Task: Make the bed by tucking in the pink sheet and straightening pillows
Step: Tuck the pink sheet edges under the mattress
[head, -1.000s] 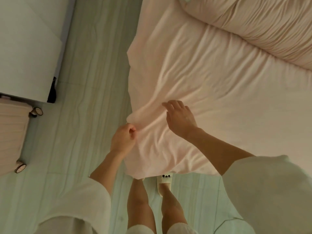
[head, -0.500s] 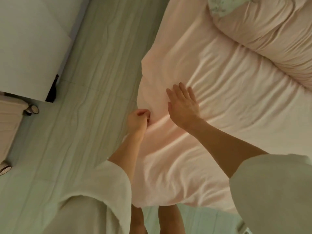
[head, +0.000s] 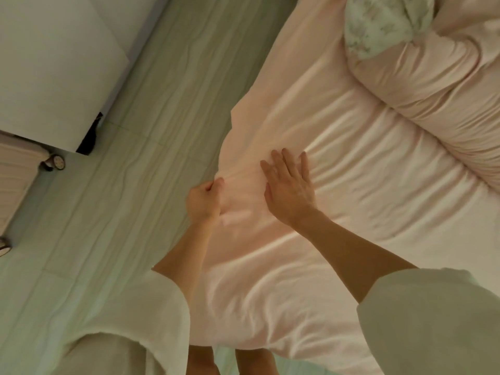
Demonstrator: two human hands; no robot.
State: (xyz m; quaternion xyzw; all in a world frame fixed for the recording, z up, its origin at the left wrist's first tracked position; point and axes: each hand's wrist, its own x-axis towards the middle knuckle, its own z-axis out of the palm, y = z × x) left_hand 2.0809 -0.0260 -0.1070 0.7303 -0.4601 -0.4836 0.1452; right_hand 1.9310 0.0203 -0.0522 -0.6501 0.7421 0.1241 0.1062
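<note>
The pink sheet (head: pixel 351 163) covers the bed and is creased across its middle. My left hand (head: pixel 204 200) pinches the sheet's loose edge at the bed's left side, fingers curled round a bunch of fabric. My right hand (head: pixel 289 188) lies flat on the sheet just to the right of it, fingers straight and pressing down. A rolled pink duvet (head: pixel 438 104) lies along the far right of the bed. A green-patterned pillow (head: pixel 384 23) rests at the top right, partly on the duvet.
A pale wood floor (head: pixel 121 212) runs along the bed's left side. A white cabinet (head: pixel 48 66) stands at the upper left. A pink wheeled case (head: pixel 16 180) sits at the left edge. My bare legs (head: pixel 203 361) are at the bed's near edge.
Both hands have moved up along the bed's left edge. The right hand went from resting loosely to flat on the sheet. The left hand keeps its pinch on the sheet's edge.
</note>
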